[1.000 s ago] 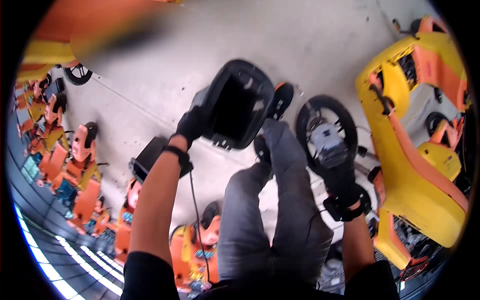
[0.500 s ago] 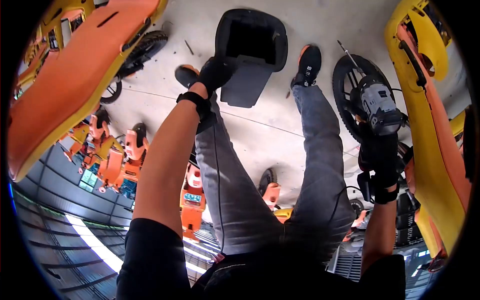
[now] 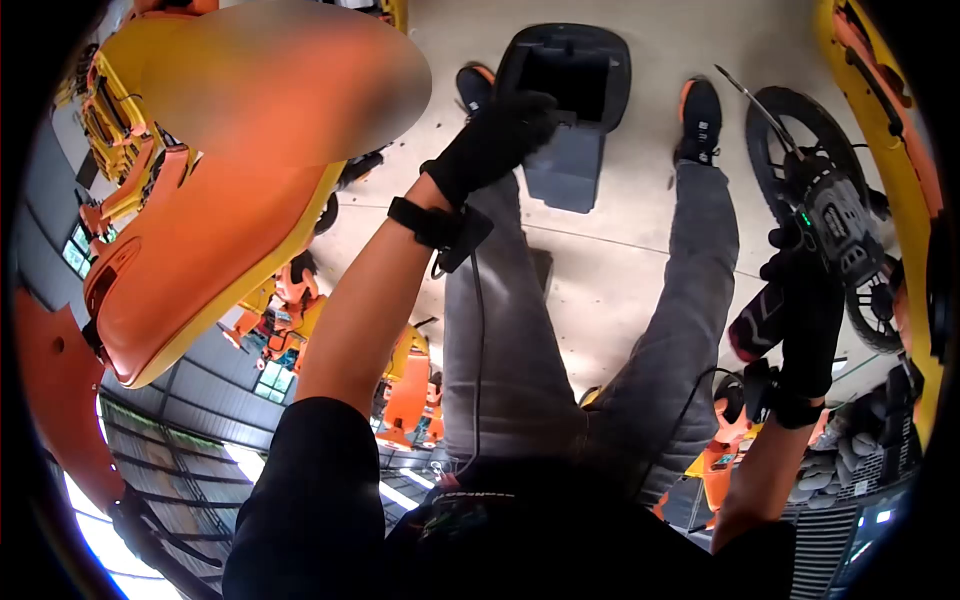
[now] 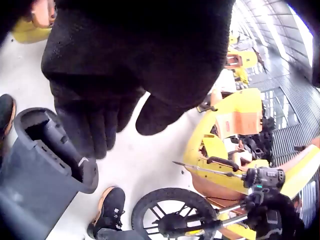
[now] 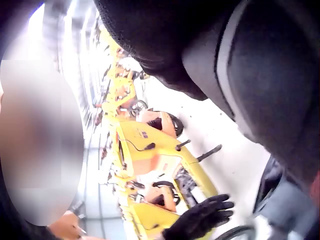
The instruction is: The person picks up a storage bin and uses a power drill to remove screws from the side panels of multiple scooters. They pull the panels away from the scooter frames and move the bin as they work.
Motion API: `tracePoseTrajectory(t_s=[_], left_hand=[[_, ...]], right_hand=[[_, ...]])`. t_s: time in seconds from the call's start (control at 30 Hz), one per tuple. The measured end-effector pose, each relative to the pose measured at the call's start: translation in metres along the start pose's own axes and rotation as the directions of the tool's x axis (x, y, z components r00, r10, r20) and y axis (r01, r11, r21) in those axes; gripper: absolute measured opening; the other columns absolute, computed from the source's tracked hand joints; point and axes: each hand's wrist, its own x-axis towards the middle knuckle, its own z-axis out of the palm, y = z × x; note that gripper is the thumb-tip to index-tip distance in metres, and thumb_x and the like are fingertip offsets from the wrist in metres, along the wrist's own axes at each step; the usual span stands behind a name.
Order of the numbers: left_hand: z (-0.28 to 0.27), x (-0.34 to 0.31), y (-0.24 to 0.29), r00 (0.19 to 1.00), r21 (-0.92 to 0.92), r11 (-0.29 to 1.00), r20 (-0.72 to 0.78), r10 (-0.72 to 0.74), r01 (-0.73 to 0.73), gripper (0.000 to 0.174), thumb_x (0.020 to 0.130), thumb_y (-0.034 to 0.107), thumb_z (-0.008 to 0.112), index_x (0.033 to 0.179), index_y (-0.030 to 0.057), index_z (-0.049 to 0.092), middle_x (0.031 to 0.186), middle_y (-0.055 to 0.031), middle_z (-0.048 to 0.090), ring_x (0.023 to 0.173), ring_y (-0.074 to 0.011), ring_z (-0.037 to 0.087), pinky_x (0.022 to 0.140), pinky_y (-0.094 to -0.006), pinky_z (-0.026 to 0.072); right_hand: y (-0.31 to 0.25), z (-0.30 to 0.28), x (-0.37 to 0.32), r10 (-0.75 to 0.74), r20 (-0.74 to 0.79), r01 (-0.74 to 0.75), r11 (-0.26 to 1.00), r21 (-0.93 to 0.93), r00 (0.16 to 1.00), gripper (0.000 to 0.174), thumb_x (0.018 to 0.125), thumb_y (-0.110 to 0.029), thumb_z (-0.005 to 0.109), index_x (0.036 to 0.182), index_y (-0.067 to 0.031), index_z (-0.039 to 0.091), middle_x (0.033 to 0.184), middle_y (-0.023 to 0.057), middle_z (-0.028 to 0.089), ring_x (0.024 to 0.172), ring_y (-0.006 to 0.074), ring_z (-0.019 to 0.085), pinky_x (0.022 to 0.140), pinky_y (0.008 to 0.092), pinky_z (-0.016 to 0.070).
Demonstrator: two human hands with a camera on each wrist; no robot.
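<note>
My gloved left hand (image 3: 495, 145) is at the left side of a dark grey plastic bin (image 3: 565, 165), overlapping its rim in the head view. Seen from the left wrist, the fingers (image 4: 97, 125) of that hand extend loosely with nothing in their grasp, and the bin's open mouth lies just beyond them. The bin is on the floor between the shoes. In my gloved right hand (image 3: 810, 300) I grip a grey-and-black cordless drill (image 3: 845, 225) by its handle. Its long thin bit (image 3: 755, 105) points up and left, overlapping a wheel. The drill's body fills much of the right wrist view, dark and blurred.
A spoked wheel with black tyre (image 3: 785, 110) lies right of the right shoe (image 3: 700, 115). Yellow-orange vehicle bodies stand close on both sides, one large orange panel (image 3: 230, 240) at left and a yellow frame (image 3: 925, 200) at right. More vehicles line the hall behind.
The left hand has released the bin, which now sits on the floor between the feet after being held up. The right hand has raised the drill, and the head view has shifted.
</note>
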Motion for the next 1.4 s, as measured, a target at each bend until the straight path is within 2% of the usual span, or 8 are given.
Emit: tracePoseTrajectory(t_s=[0.43,0.57,0.63,0.7,0.9,0.97,1.1,1.4], left_hand=[[-0.067,-0.144,0.051,0.845,-0.667,0.526,0.351,-0.403,0.528,0.041,0.092,0.008,0.046,0.129,-0.0075,0.038,0.124,-0.0148,0.051,0.113,-0.0215,0.053,0.096,-0.0309,0.0421],[-0.08,-0.094,0.063,0.827,-0.409,0.723,0.184,-0.531,0.556,0.039,0.092,0.01,0.047,0.126,-0.0072,0.043,0.123,-0.015,0.052,0.109,-0.0212,0.054,0.093,-0.0316,0.0434],[-0.085,-0.042,0.051,0.983,0.525,0.845,0.181,0.001,-0.098,0.034,0.091,0.006,0.052,0.124,-0.0002,0.048,0.12,-0.009,0.056,0.108,-0.0175,0.054,0.093,-0.0288,0.0429],[-0.056,0.022,0.022,0.955,0.241,0.931,0.184,0.233,-0.274,0.039,0.088,0.007,0.057,0.125,0.0014,0.048,0.119,-0.013,0.056,0.11,-0.0213,0.054,0.091,-0.0314,0.044],[0.044,0.083,-0.063,0.803,0.629,0.773,0.504,-0.318,-0.089,0.062,0.063,0.034,0.075,0.118,0.0119,0.058,0.111,-0.0158,0.061,0.105,-0.0323,0.057,0.091,-0.0387,0.0452],[0.07,0.096,-0.093,0.823,0.575,0.818,0.455,-0.339,0.019,0.053,0.064,0.026,0.069,0.113,0.009,0.058,0.11,-0.0159,0.06,0.105,-0.0331,0.056,0.089,-0.0395,0.0458],[0.082,0.112,-0.109,0.776,0.541,0.838,0.555,-0.3,-0.063,0.041,0.062,0.019,0.066,0.101,0.0081,0.064,0.103,-0.0154,0.063,0.1,-0.0323,0.059,0.083,-0.039,0.0481],[0.132,0.106,-0.085,0.599,0.224,0.929,0.801,-0.004,-0.294,0.042,0.059,0.025,0.069,0.094,0.0035,0.066,0.094,-0.019,0.063,0.09,-0.0347,0.06,0.08,-0.0406,0.0468]], right_hand=[[-0.02,0.12,-0.065,0.139,0.447,-0.42,0.659,0.624,0.884,0.042,0.082,-0.012,0.06,0.12,0.0007,0.047,0.1,0.0134,0.059,0.08,0.021,0.062,0.064,0.0284,0.052],[-0.022,0.099,-0.041,0.235,0.252,-0.339,0.758,0.557,0.939,0.038,0.083,-0.01,0.056,0.118,0.0047,0.049,0.099,0.012,0.059,0.075,0.0172,0.061,0.063,0.0268,0.0501],[-0.015,0.085,-0.026,0.156,0.182,-0.228,0.837,0.498,0.971,0.035,0.084,-0.009,0.054,0.116,0.0052,0.051,0.101,0.0118,0.059,0.075,0.0173,0.06,0.066,0.0289,0.0504],[0.007,0.068,-0.009,-0.115,-0.012,0.115,0.993,0.007,0.993,0.034,0.086,-0.01,0.054,0.117,0.0055,0.051,0.095,0.0106,0.063,0.08,0.0164,0.059,0.073,0.0312,0.0507],[-0.011,0.062,0.018,-0.019,0.011,0.009,0.823,0.567,1.0,0.028,0.086,-0.008,0.057,0.113,0.0014,0.057,0.105,0.0132,0.062,0.093,0.0191,0.061,0.081,0.0293,0.0492],[0.003,0.05,0.03,-0.656,0.153,0.563,0.476,-0.675,0.739,0.027,0.087,-0.009,0.056,0.111,0.0027,0.059,0.104,0.0128,0.062,0.092,0.0185,0.061,0.081,0.0288,0.0483],[-0.009,0.087,0.069,-0.308,-0.012,0.286,0.869,0.404,0.951,0.029,0.088,-0.01,0.055,0.113,0.0055,0.057,0.103,0.0129,0.063,0.089,0.0183,0.061,0.078,0.0284,0.0486],[-0.026,0.08,0.133,-0.345,0.166,0.271,0.895,0.354,0.924,0.038,0.091,-0.011,0.049,0.124,0.0066,0.047,0.101,0.0139,0.061,0.08,0.016,0.059,0.072,0.0276,0.0503]])
